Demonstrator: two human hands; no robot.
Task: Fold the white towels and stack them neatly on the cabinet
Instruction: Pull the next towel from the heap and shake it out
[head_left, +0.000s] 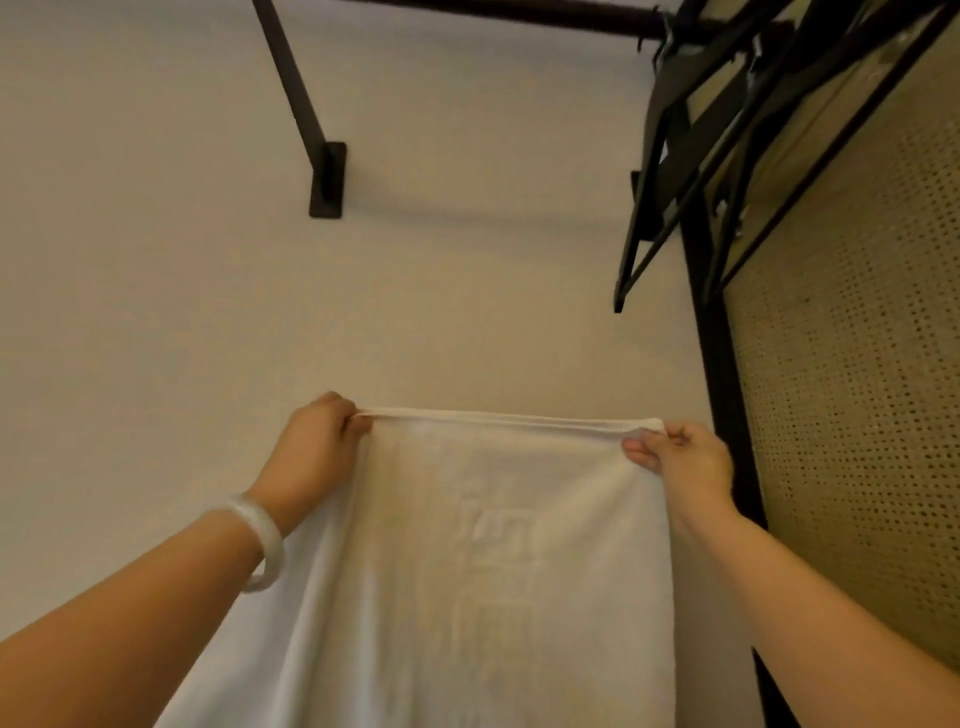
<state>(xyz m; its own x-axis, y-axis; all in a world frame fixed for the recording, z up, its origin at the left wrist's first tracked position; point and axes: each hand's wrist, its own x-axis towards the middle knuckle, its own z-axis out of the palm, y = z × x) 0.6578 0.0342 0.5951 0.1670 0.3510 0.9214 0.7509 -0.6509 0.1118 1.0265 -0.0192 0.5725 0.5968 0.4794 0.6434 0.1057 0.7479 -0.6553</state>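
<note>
One towel (493, 571) hangs in mid-air, centre, looking soft, limp and light enough for fingertips. Left hand (317, 447) pinches its top left corner, right hand (680, 457) pinches the top right, edge taut between them. Corners look the surest hold for folding. Beyond: wall (156, 260), dark bracket (327, 179).

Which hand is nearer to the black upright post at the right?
Right. The right hand pinches one top corner of the towel, just left of the black post; the left hand grips the opposite corner, farther left.
</note>
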